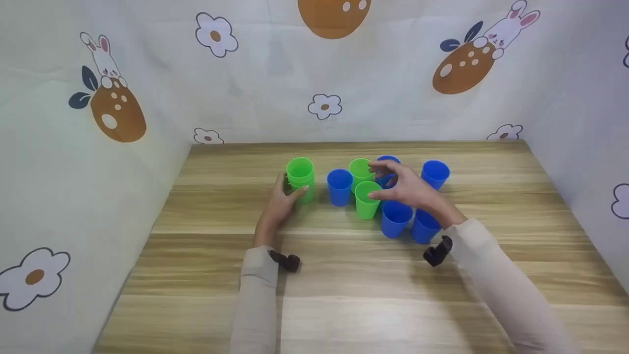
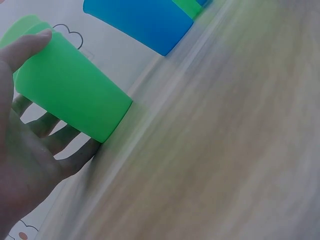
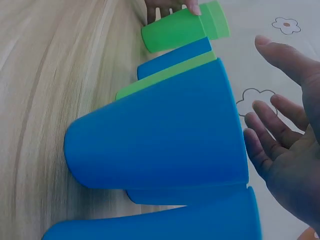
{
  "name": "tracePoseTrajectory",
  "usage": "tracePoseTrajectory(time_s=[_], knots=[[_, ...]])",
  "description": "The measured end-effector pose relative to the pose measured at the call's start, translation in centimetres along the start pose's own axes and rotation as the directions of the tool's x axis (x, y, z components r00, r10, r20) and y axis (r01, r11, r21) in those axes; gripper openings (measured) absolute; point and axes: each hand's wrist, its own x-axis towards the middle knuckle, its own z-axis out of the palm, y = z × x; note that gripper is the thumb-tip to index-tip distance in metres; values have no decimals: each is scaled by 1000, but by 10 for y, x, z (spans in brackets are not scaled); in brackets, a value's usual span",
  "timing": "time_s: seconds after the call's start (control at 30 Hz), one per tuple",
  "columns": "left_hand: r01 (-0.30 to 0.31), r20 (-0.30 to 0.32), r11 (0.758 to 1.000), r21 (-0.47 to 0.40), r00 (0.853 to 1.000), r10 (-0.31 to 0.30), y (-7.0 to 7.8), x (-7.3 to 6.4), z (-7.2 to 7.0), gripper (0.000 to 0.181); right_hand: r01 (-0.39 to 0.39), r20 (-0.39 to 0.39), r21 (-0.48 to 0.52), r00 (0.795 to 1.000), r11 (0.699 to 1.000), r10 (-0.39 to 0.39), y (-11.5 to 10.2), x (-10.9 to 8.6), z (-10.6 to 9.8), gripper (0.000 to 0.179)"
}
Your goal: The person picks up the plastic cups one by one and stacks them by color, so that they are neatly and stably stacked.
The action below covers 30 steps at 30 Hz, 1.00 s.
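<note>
Gripping the stacked green cups (image 1: pixel 306 194), the left hand (image 1: pixel 281 204) has wide tabletop (image 1: pixel 211 201) leftward and nearer; a patterned backdrop (image 1: pixel 265 98) rises behind the far edge. A blue cup (image 1: pixel 340 189) stands just right. The right hand (image 1: pixel 408 188), thumb and fingers apart, holding nothing, hovers at crowded blue and green cups (image 1: pixel 395 222).

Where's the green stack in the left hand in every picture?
Head: green stack near the centre, slightly left.
Left wrist: green stack, upper left.
Right wrist: green stack near the top, slightly right of centre.
Shared landmark: the left hand holding it.
</note>
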Motion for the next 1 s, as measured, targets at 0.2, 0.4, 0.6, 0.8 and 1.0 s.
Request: tracePoseTrajectory(time_s=[0.2, 0.4, 0.6, 0.8, 1.0], knots=[[-16, -8, 1000, -7, 1000, 16, -1, 1, 0, 71, -25, 34, -67, 999, 997, 27, -2, 0, 1, 77], [-7, -13, 1000, 6, 1000, 7, 0, 0, 0, 73, -40, 42, -160, 998, 986, 47, -2, 1, 4, 77], [-11, -18, 1000, 12, 1000, 11, -1, 0, 0, 74, -35, 46, -220, 998, 975, 46, -2, 2, 7, 78], [5, -7, 1000, 16, 1000, -5, -1, 1, -1, 75, -23, 50, -249, 998, 968, 37, -4, 3, 8, 77], [-1, 3, 1000, 24, 1000, 1, -1, 1, -1, 75, -5, 30, -218, 999, 976, 12, -10, 4, 3, 76]])
